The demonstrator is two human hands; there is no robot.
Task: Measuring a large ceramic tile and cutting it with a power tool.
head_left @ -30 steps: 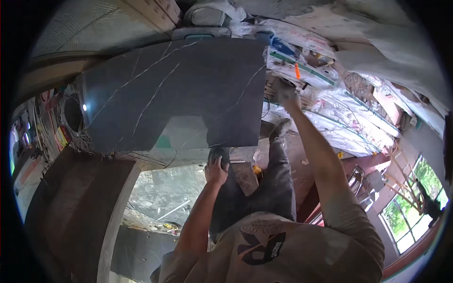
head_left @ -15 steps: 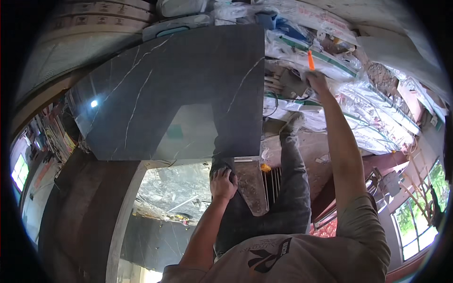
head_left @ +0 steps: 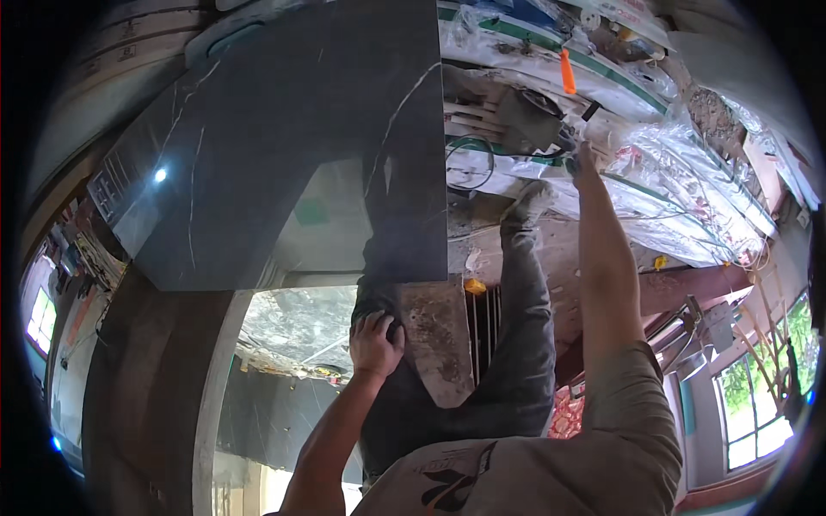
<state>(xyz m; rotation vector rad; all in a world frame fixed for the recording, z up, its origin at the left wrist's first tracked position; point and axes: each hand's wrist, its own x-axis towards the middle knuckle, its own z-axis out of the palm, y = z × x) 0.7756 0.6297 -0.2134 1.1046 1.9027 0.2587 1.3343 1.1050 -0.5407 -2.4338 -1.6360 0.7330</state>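
A large dark grey slab [head_left: 258, 206] with thin white veins lies in front of me, its near edge by my knees. My left hand [head_left: 375, 348] rests on my left knee, fingers curled around a small black thing [head_left: 394, 330] that I cannot make out. My right arm stretches forward past the slab's right edge. There my right hand [head_left: 583, 162] is closed on what looks like a grey corded power tool [head_left: 570, 133] with a black stub handle [head_left: 590, 110]. Beyond it lies an orange-handled tool [head_left: 568, 72].
Plastic-wrapped long pieces [head_left: 671, 198] with green edges lie at the right. Near the hand sits a grey block-like thing [head_left: 527, 120], with a looped black cable [head_left: 470, 163]. A small yellow piece [head_left: 474, 285] lies by the slab's near corner. Cartons [head_left: 129, 52] stand far left.
My right hand has moved back from near the orange-handled tool and now closes on the grey tool. My left hand stays on the knee. The view has shifted, so the slab appears farther left.
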